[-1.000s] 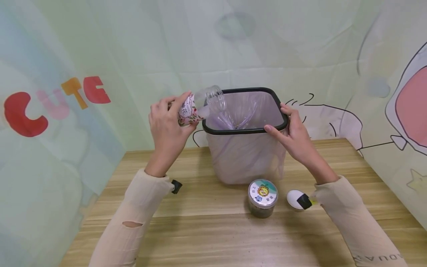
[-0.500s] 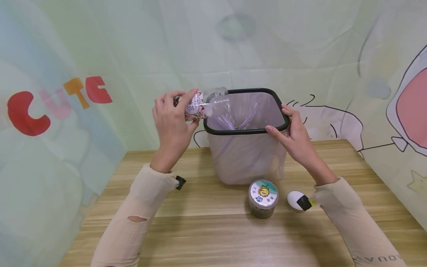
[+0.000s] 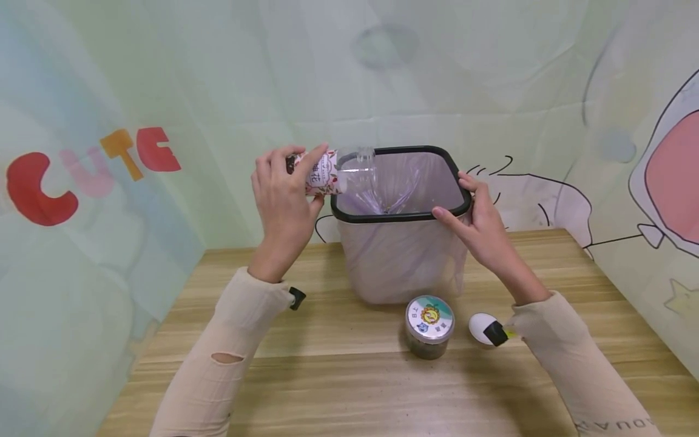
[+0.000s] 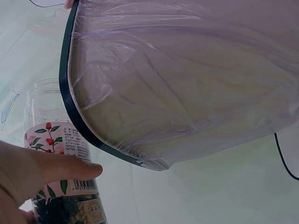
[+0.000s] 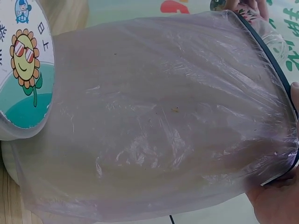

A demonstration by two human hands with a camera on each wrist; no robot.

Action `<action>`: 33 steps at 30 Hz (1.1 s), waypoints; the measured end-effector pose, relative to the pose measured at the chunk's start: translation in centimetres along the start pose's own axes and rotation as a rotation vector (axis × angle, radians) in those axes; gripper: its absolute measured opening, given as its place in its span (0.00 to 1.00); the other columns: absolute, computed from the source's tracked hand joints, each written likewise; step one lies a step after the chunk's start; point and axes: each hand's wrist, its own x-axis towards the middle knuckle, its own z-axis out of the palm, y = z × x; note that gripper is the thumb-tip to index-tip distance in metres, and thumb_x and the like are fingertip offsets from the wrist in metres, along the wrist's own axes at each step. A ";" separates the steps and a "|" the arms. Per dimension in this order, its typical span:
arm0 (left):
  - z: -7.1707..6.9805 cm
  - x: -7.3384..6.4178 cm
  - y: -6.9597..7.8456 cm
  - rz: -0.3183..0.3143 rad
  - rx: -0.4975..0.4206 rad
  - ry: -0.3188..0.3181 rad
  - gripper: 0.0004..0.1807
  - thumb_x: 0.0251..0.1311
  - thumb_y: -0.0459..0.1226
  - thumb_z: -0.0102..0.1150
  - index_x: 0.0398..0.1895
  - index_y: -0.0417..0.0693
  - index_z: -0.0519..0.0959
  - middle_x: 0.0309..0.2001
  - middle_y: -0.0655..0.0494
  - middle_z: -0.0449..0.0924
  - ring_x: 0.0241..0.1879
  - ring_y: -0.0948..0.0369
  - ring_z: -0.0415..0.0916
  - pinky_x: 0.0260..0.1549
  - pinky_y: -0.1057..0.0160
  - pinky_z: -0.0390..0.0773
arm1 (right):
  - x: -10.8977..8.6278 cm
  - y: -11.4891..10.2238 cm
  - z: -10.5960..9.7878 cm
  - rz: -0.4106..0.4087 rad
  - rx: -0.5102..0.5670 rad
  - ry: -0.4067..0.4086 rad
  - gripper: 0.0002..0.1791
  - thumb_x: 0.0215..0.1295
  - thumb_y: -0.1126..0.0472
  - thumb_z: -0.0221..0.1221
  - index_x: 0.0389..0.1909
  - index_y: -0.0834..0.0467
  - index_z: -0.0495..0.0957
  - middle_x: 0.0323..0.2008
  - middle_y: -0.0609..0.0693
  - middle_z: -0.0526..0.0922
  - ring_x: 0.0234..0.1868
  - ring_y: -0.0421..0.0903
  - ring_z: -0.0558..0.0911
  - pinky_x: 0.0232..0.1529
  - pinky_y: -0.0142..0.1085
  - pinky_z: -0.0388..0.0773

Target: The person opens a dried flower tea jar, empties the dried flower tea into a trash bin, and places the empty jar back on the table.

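Note:
My left hand (image 3: pixel 284 197) grips a clear plastic jar (image 3: pixel 323 173) with a pink floral label. It lies nearly level in the head view, its uncapped mouth over the left rim of a trash bin (image 3: pixel 404 261). Dark contents sit at the jar's base end, beyond my thumb (image 4: pixel 70 167) in the left wrist view. My right hand (image 3: pixel 483 227) holds the bin's black rim at its right front corner, thumb on the near edge and fingers at the side. A thin purplish bag (image 3: pixel 395 182) lines the bin and hangs over its outside.
A short round jar (image 3: pixel 429 325) with a sunflower-printed lid stands just in front of the bin. Right of it lies a white round lid-like piece (image 3: pixel 479 328), partly hidden by the right wrist camera. Printed cloth walls surround the wooden table (image 3: pixel 338 376).
The jar in my left hand has shifted a little to the right and turned closer to level over the rim. My right hand and the bin stay about where they were.

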 end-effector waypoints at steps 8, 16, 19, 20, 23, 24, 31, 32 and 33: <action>0.0 0.2 0.2 0.019 0.005 0.026 0.40 0.42 0.21 0.72 0.61 0.62 0.80 0.59 0.48 0.72 0.59 0.45 0.61 0.57 0.47 0.61 | 0.0 -0.1 0.0 0.004 0.020 -0.001 0.44 0.68 0.48 0.63 0.73 0.63 0.51 0.78 0.50 0.51 0.74 0.52 0.58 0.71 0.49 0.58; 0.0 0.2 0.5 0.034 0.018 0.025 0.41 0.43 0.21 0.72 0.61 0.62 0.80 0.59 0.48 0.72 0.60 0.45 0.60 0.57 0.47 0.62 | -0.1 -0.4 0.0 0.000 0.025 -0.002 0.44 0.67 0.49 0.64 0.73 0.62 0.52 0.77 0.50 0.51 0.75 0.50 0.56 0.71 0.49 0.57; 0.0 0.3 0.5 0.041 0.026 0.024 0.40 0.43 0.21 0.72 0.61 0.62 0.80 0.60 0.48 0.72 0.60 0.46 0.60 0.58 0.47 0.62 | -0.1 -0.4 0.0 -0.004 0.025 0.001 0.43 0.67 0.49 0.64 0.73 0.62 0.52 0.77 0.50 0.51 0.75 0.50 0.55 0.71 0.48 0.57; 0.0 0.3 0.5 0.044 0.028 0.023 0.40 0.43 0.21 0.72 0.61 0.62 0.80 0.60 0.48 0.71 0.61 0.46 0.60 0.58 0.47 0.62 | -0.1 -0.4 0.0 -0.005 0.025 0.001 0.43 0.67 0.49 0.64 0.73 0.63 0.52 0.77 0.49 0.51 0.75 0.49 0.55 0.71 0.48 0.57; 0.0 0.4 0.5 0.047 0.034 0.025 0.40 0.43 0.21 0.72 0.61 0.62 0.80 0.60 0.48 0.71 0.61 0.46 0.60 0.59 0.49 0.62 | -0.1 -0.3 0.0 -0.009 0.021 0.005 0.43 0.67 0.49 0.63 0.73 0.63 0.52 0.77 0.49 0.52 0.75 0.49 0.56 0.70 0.48 0.59; 0.0 0.4 0.6 0.050 0.036 0.026 0.40 0.43 0.21 0.72 0.61 0.62 0.81 0.60 0.48 0.71 0.61 0.46 0.61 0.59 0.49 0.63 | -0.1 -0.3 0.0 -0.010 0.020 0.006 0.43 0.67 0.49 0.63 0.73 0.63 0.53 0.77 0.49 0.52 0.75 0.49 0.56 0.70 0.48 0.59; 0.0 0.5 0.6 0.075 0.059 0.052 0.38 0.45 0.20 0.70 0.60 0.61 0.81 0.59 0.47 0.71 0.61 0.46 0.61 0.59 0.49 0.64 | -0.1 -0.2 0.2 -0.013 0.011 0.007 0.43 0.68 0.47 0.63 0.73 0.63 0.52 0.77 0.48 0.52 0.74 0.50 0.57 0.69 0.49 0.59; 0.0 0.5 0.6 0.075 0.061 0.055 0.38 0.46 0.20 0.70 0.60 0.61 0.81 0.59 0.47 0.71 0.61 0.47 0.61 0.59 0.49 0.64 | -0.1 -0.2 0.2 -0.014 0.011 0.006 0.44 0.68 0.47 0.63 0.73 0.63 0.52 0.77 0.49 0.52 0.75 0.50 0.57 0.69 0.50 0.59; 0.0 0.6 0.6 0.076 0.064 0.058 0.37 0.46 0.20 0.69 0.59 0.61 0.81 0.59 0.48 0.71 0.61 0.47 0.61 0.60 0.50 0.64 | -0.1 -0.2 0.2 -0.015 0.012 0.007 0.44 0.68 0.47 0.63 0.73 0.63 0.52 0.77 0.49 0.52 0.74 0.50 0.57 0.69 0.50 0.60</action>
